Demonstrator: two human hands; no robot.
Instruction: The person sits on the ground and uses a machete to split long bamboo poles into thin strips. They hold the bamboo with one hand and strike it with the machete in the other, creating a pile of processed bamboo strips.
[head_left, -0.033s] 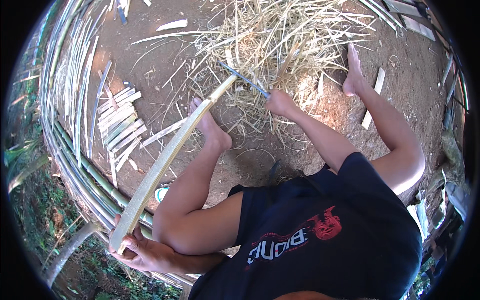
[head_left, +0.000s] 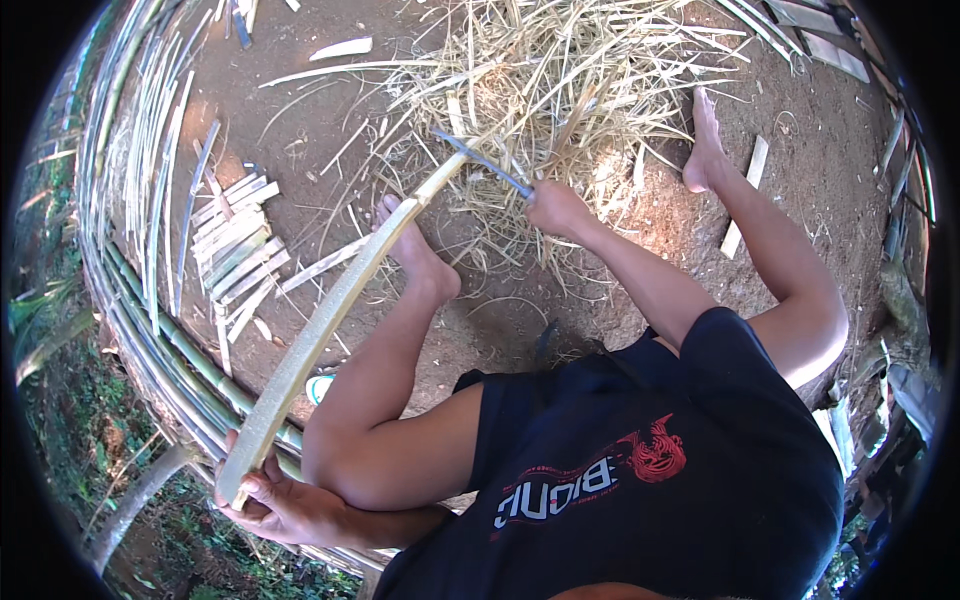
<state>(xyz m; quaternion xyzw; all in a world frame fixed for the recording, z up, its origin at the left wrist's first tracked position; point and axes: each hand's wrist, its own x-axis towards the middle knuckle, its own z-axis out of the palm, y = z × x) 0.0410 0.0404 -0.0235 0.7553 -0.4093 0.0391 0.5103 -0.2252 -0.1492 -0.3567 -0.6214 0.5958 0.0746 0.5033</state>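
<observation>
My left hand [head_left: 280,505] is closed around the near end of a long split bamboo strip [head_left: 320,325], beside my left knee. From there the strip slants up to the right, passing over my left foot. Its far end is pale and thinned. My right hand [head_left: 558,208] grips a knife, its handle hidden in my fist. The narrow dark knife blade [head_left: 485,163] points up and left, and lies across the strip's far tip, seemingly touching it.
A heap of bamboo shavings [head_left: 570,90] covers the ground ahead. Short bamboo slats [head_left: 235,240] lie stacked at left, near long thin strips [head_left: 160,170]. Bamboo poles [head_left: 190,355] line the left side. One loose slat [head_left: 746,195] lies beside my right leg.
My right hand and the knife have shifted very slightly left, with the blade still across the strip's tip. My left hand keeps its hold.
</observation>
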